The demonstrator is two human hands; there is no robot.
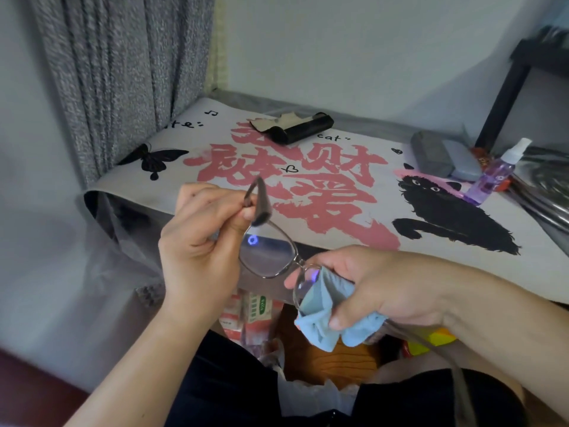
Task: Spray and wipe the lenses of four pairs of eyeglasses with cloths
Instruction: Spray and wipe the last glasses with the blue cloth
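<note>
A pair of clear-framed eyeglasses (267, 257) hangs in front of the table edge between both hands. My left hand (200, 238) pinches the frame's left corner together with a small grey-brown cloth (260, 204). My right hand (378, 288) grips a light blue cloth (332, 322) folded over the other lens, thumb on one side and fingers on the other. One temple arm trails down under my right wrist. A purple spray bottle (495, 177) with a white nozzle stands at the right of the table.
A white desk mat (354, 192) with red characters, a black cat and a butterfly covers the table. A black glasses case (300, 126) with a cloth lies at the back, grey cases (443, 157) at right. Grey curtain on the left; bags and boxes under the table.
</note>
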